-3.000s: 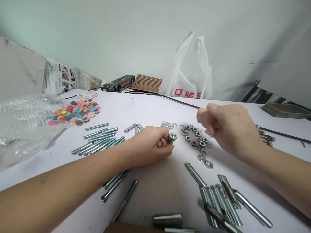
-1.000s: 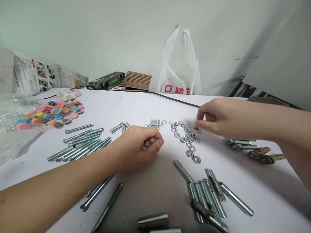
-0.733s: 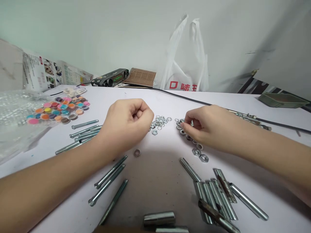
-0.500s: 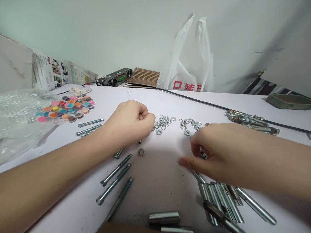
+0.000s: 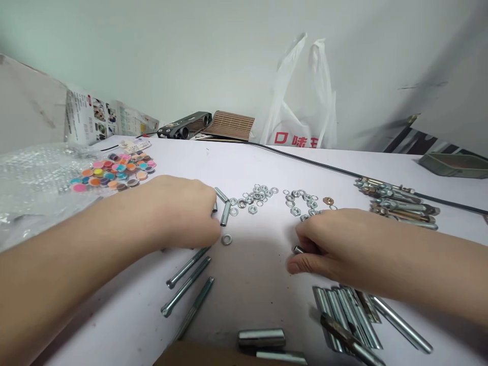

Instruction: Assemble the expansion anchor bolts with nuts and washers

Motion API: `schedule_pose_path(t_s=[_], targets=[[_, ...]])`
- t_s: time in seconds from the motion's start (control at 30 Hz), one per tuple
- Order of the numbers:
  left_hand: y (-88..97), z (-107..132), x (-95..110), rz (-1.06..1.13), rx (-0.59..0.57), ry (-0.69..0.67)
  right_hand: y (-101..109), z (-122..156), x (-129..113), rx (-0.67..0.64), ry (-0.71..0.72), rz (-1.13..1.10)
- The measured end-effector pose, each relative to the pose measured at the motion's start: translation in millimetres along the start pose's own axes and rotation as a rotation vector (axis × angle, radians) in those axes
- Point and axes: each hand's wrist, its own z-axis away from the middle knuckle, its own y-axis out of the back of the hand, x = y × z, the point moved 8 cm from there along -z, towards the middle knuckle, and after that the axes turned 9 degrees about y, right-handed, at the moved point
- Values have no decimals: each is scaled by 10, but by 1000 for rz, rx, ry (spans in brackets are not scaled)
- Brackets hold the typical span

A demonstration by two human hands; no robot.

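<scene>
My left hand (image 5: 186,211) is curled closed just above the table, its fingertips turned away and whatever they hold hidden. Small metal sleeves (image 5: 225,213) and a loose washer (image 5: 226,239) lie just right of it. Below it are several long bolts with flared ends (image 5: 186,287). My right hand (image 5: 328,241) pinches a metal tube (image 5: 298,250), whose end shows between thumb and fingers. Beyond that hand lie nuts and washers (image 5: 296,211), with another group of nuts and washers (image 5: 252,209) nearer the middle. Metal tubes (image 5: 348,317) lie side by side beneath my right forearm.
At the right lie assembled anchor bolts (image 5: 404,203), near a black cable (image 5: 305,156) and a green tray (image 5: 453,165). Bubble wrap (image 5: 34,173) and coloured discs (image 5: 110,175) are at the left. A white plastic bag (image 5: 301,117) hangs at the back.
My left hand has moved left and lower, uncovering the small sleeves. My right hand has closed on a tube that lay under its thumb. The view has shifted slightly.
</scene>
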Motion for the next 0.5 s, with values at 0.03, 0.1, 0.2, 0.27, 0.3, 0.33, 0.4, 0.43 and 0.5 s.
schedule_pose_path(t_s=[0.03,0.1,0.2,0.27,0.3,0.33,0.4,0.43,0.5], targets=[[-9,22,-9,-1,-26,-16,-6,-4,6,-10,-5,-2],[-16,48,-4,8,-39,-41,-4,-11,12,-7,-2,-19],[-28,57,24,5,-23,-19,3,-13,20,10,2,-50],[-52,67,35,-16,-44,16,-10,-10,29,-1,-8,-60],[-71,76,38,-24,-71,22,-21,-8,35,-13,-16,-60],[-88,87,33,-28,-100,23,-29,-6,38,-19,-23,-56],[-110,104,1,-8,-153,6,-40,-3,41,-28,-33,-48],[-99,106,-18,19,-153,-13,-35,-1,39,-23,-31,-46],[-8,97,-30,141,-75,-80,-2,0,29,-2,-13,-57]])
